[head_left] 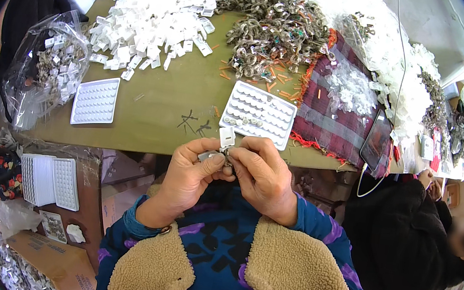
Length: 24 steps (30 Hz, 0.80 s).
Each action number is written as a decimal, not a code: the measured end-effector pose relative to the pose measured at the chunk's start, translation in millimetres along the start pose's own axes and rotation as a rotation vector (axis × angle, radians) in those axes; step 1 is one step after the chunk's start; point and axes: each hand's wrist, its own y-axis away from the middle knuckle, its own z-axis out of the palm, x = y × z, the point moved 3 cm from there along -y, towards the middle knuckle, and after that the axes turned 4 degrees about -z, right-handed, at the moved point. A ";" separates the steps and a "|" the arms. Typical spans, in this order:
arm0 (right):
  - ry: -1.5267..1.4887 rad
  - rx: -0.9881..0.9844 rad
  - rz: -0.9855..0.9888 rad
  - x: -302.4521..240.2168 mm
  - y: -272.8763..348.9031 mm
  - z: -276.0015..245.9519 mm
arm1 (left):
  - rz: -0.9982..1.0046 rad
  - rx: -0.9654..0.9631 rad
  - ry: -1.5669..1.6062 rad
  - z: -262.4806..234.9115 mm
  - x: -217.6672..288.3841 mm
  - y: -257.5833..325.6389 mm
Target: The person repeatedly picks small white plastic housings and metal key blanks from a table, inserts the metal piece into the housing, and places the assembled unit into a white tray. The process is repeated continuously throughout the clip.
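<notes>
Both of my hands meet just over the near edge of the table, in front of my chest. Fingers and thumb of my left hand are closed around a small white plastic piece, which stands up above the fingertips. My right hand pinches at the same spot, its fingertips against the lower part of the piece. A bit of dark or metallic material shows between the fingers, too small and covered to name. Just beyond my hands lies a white tray with round hollows, a few small metallic parts in its front row.
A heap of white plastic pieces and a tangle of metallic parts cover the far table. A plaid cloth holds clear pieces and a phone. Another white tray lies left. A person in dark clothing sits right.
</notes>
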 end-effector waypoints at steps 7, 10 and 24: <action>-0.192 -0.025 0.180 1.7 3.4 2.7 | -0.070 0.014 0.078 -7.8 -1.1 -1.3; -0.098 0.092 0.208 2.7 0.3 -4.8 | -0.052 -0.019 0.102 -5.7 2.9 0.7; 0.030 0.108 -0.290 21.2 9.8 11.1 | -0.054 0.171 -0.056 0.1 -4.2 -2.8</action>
